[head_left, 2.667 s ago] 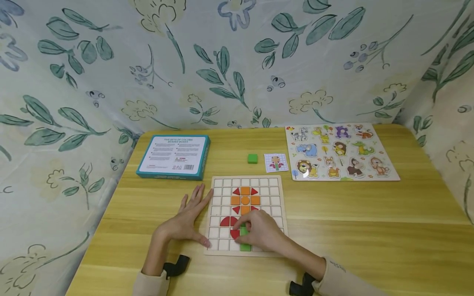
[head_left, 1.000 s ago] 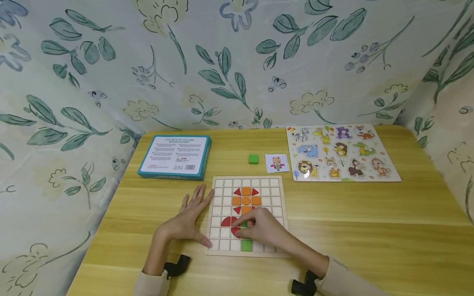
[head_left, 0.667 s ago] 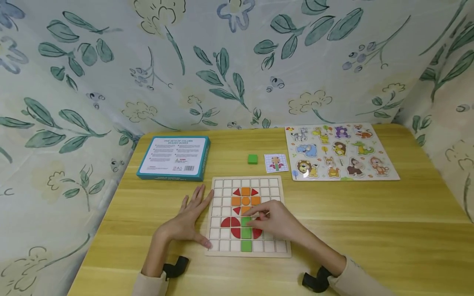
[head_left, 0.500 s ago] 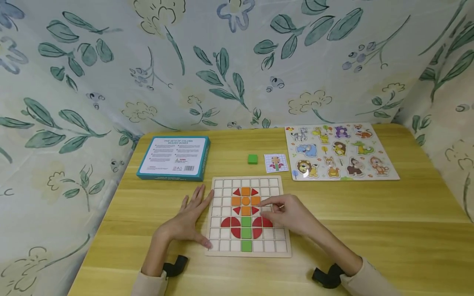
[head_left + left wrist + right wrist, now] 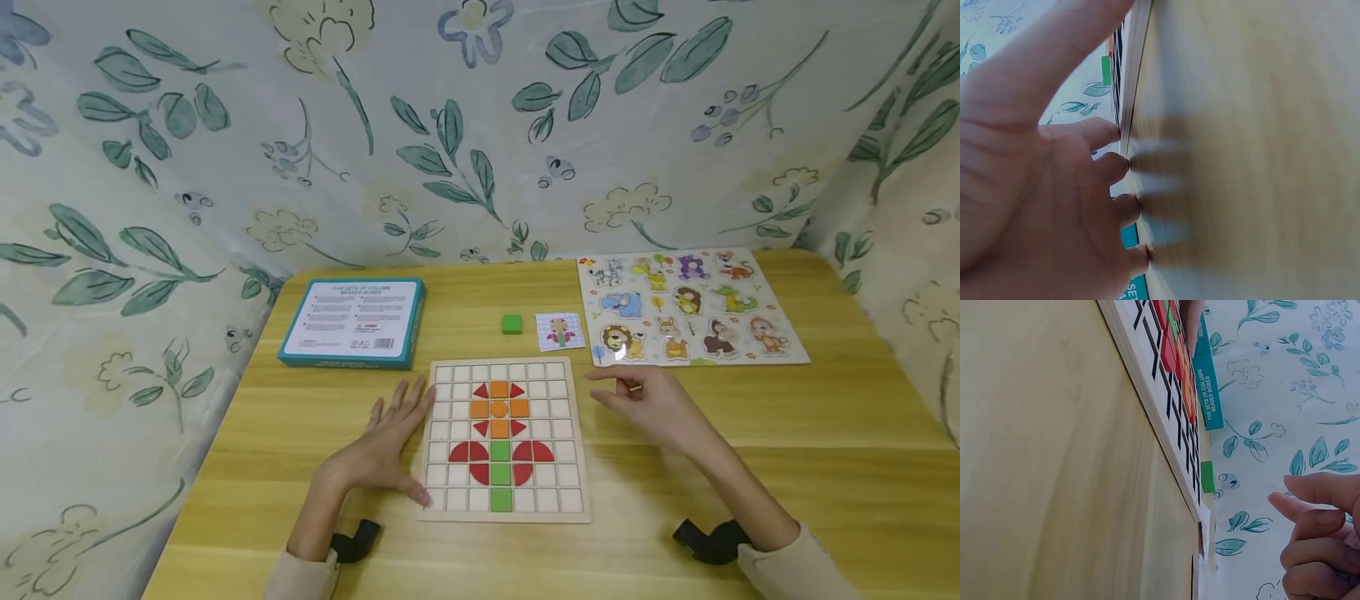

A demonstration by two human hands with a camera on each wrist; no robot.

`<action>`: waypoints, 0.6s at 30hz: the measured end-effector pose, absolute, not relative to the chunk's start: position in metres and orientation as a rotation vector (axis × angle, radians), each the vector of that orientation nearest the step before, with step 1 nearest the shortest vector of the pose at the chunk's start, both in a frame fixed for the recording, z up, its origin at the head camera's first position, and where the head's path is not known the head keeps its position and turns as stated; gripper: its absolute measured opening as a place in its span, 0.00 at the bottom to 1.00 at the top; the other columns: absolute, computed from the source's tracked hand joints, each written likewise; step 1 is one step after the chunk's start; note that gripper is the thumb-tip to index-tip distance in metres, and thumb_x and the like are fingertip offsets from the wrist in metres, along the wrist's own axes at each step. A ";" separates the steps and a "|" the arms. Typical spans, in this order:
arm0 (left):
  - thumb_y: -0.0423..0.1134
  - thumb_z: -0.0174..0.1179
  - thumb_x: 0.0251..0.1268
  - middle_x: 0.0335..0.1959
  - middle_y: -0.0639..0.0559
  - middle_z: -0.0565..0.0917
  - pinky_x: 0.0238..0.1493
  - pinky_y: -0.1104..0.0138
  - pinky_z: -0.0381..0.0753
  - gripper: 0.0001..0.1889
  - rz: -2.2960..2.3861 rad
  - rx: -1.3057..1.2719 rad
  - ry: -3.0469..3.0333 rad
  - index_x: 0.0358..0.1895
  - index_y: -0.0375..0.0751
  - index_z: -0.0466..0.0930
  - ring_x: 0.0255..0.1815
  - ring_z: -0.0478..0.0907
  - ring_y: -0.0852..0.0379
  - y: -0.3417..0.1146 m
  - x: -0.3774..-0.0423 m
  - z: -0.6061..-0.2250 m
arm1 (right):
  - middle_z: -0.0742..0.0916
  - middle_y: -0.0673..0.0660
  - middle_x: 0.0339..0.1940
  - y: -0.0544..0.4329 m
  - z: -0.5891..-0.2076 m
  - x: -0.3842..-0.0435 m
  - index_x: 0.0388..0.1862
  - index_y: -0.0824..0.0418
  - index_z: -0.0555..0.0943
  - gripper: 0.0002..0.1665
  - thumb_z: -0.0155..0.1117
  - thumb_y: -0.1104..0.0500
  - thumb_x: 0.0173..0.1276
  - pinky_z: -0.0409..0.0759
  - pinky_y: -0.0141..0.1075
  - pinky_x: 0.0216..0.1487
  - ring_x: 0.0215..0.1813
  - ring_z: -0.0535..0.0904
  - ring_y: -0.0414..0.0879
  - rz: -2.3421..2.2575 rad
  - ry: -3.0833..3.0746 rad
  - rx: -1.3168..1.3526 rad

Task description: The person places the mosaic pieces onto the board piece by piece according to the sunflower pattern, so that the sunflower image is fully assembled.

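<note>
My left hand (image 5: pixel 378 450) rests with spread fingers against the left edge of a square wooden grid board (image 5: pixel 555 500), its thumb at the near left corner. On the board lie orange squares round an orange circle (image 5: pixel 499 409), small red triangles (image 5: pixel 517 428), a column of green squares (image 5: pixel 500 475) and red quarter-circles (image 5: pixel 468 452) on both sides of that column. My right hand (image 5: pixel 660 408) hovers right of the board, holding nothing. Its thumb and index finger are apart, the other fingers loosely bent, as the right wrist view also shows.
Behind the board lie a green block (image 5: pixel 512 324) and a small pattern card (image 5: pixel 559 332) with a flower design. A teal and white box (image 5: pixel 352 321) lies at the back left. An animal puzzle board (image 5: pixel 693 354) lies at the back right, near the patterned cloth.
My right hand has let go of the red quarter-circle left of the green column and moved right, off the board. The left hand has stayed at the board's edge.
</note>
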State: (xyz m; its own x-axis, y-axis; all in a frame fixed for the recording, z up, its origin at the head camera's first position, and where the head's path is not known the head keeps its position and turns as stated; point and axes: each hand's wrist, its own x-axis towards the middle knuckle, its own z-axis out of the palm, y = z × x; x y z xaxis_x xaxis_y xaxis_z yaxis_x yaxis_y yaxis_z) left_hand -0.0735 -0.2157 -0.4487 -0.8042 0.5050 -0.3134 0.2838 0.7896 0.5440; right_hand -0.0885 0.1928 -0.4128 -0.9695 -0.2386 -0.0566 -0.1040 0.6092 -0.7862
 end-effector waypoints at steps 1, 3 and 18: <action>0.61 0.84 0.34 0.87 0.46 0.29 0.82 0.34 0.25 0.79 0.667 0.595 2.529 0.86 0.48 0.34 0.86 0.21 0.37 -0.215 -0.074 -0.449 | 0.74 0.51 0.22 0.195 -0.413 -0.089 0.55 0.58 0.88 0.15 0.70 0.56 0.72 0.64 0.29 0.20 0.21 0.64 0.37 -1.285 2.685 -0.279; 0.62 0.84 0.33 0.87 0.47 0.29 0.82 0.34 0.25 0.79 0.662 0.601 2.528 0.86 0.47 0.34 0.86 0.21 0.37 -0.214 -0.075 -0.449 | 0.74 0.51 0.22 0.198 -0.413 -0.091 0.55 0.59 0.88 0.15 0.70 0.56 0.73 0.63 0.29 0.20 0.21 0.63 0.37 -1.268 2.702 -0.274; 0.55 0.81 0.49 0.88 0.45 0.36 0.84 0.36 0.34 0.69 0.757 0.618 2.512 0.86 0.43 0.38 0.88 0.32 0.40 -0.208 -0.086 -0.424 | 0.82 0.55 0.29 0.218 -0.402 -0.099 0.61 0.62 0.84 0.21 0.67 0.52 0.75 0.64 0.29 0.18 0.19 0.65 0.38 -1.116 2.845 -0.269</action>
